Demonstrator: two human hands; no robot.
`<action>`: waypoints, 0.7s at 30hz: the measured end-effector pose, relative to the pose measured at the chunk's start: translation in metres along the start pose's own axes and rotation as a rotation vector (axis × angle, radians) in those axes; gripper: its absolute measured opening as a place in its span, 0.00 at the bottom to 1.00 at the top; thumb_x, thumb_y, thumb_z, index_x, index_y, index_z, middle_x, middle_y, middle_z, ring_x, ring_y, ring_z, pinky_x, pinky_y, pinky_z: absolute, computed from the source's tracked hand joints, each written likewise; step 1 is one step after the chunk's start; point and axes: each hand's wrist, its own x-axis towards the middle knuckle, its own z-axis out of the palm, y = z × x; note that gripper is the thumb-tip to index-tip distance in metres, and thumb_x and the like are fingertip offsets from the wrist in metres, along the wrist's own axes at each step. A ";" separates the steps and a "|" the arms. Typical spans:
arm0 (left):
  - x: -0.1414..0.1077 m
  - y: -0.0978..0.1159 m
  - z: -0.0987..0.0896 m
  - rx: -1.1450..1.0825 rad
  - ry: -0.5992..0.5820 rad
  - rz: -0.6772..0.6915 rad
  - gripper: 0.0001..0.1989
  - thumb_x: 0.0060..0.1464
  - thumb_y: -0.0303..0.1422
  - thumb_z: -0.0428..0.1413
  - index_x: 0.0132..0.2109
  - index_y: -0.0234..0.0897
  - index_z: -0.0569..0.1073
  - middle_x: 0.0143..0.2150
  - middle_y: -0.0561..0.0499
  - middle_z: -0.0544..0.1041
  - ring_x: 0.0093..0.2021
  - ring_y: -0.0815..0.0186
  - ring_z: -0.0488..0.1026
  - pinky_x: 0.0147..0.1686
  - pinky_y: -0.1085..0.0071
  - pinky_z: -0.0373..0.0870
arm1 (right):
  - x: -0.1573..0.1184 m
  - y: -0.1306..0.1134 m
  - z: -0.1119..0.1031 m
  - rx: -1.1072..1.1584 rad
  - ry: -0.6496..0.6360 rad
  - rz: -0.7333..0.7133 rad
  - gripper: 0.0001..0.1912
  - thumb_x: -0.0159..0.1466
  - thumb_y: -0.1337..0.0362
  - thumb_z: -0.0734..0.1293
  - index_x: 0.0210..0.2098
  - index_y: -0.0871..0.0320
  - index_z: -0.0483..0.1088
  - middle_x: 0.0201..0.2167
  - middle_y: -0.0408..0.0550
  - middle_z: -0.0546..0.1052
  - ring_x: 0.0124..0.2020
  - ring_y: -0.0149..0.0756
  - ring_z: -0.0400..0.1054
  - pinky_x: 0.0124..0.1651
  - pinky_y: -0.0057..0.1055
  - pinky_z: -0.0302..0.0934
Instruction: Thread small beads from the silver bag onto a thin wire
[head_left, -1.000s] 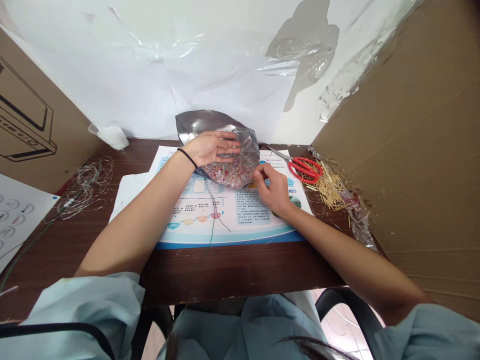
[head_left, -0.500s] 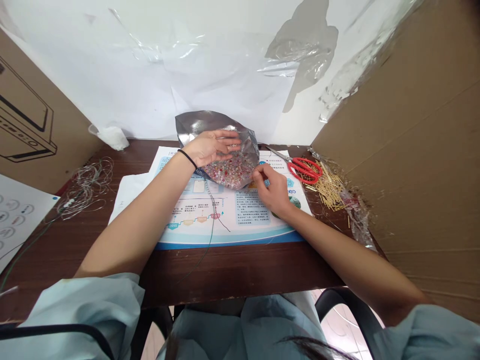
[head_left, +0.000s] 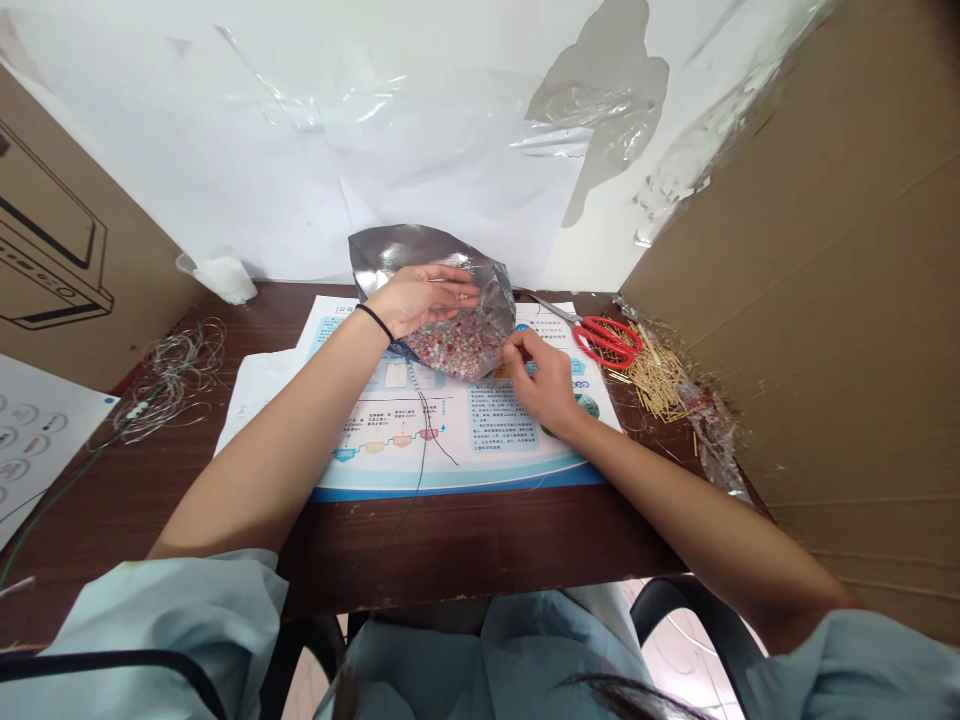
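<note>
A silver foil bag (head_left: 401,250) lies open on the papers against the wall. Small pink, red and pale beads (head_left: 457,342) fill its lower part. Over the bag's mouth is my left hand (head_left: 427,298), its fingers stretched out and slightly spread, with nothing visible in them. At the bag's right edge, my right hand (head_left: 541,378) is closed, thumb and forefinger pinched on the bag's rim. The fingertips partly hide the spot they grip. Dark thin threads (head_left: 424,430) trail from below the bag across the paper.
Red-handled scissors (head_left: 607,342) lie right of the bag, on a heap of gold-coloured sticks (head_left: 660,380) beside crumpled clear plastic (head_left: 721,455). Tangled clear line (head_left: 176,380) sits at the left, below a white crumpled bag (head_left: 225,278). Cardboard walls (head_left: 840,300) flank the table.
My left hand has turned a little, its fingers slightly lower and closer together. My right hand stays at the bag's edge.
</note>
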 end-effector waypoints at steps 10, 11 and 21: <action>-0.006 0.001 0.006 0.058 0.031 0.010 0.17 0.48 0.14 0.57 0.45 0.32 0.73 0.42 0.47 0.78 0.44 0.63 0.77 0.55 0.59 0.67 | 0.001 -0.001 0.001 0.003 -0.001 0.006 0.09 0.66 0.61 0.56 0.31 0.55 0.63 0.27 0.46 0.73 0.28 0.33 0.65 0.34 0.33 0.57; -0.005 0.000 0.006 0.065 0.035 0.011 0.17 0.48 0.15 0.57 0.45 0.32 0.72 0.42 0.47 0.78 0.44 0.63 0.78 0.55 0.59 0.67 | 0.001 -0.001 0.001 0.002 -0.002 0.006 0.09 0.66 0.61 0.56 0.31 0.55 0.63 0.27 0.45 0.73 0.28 0.33 0.65 0.34 0.33 0.57; -0.002 -0.002 0.007 0.085 0.123 0.027 0.10 0.53 0.19 0.54 0.43 0.33 0.71 0.35 0.50 0.75 0.37 0.65 0.79 0.53 0.59 0.71 | 0.001 0.001 0.001 0.012 -0.011 0.014 0.09 0.66 0.62 0.57 0.31 0.54 0.63 0.27 0.45 0.74 0.28 0.33 0.67 0.34 0.33 0.58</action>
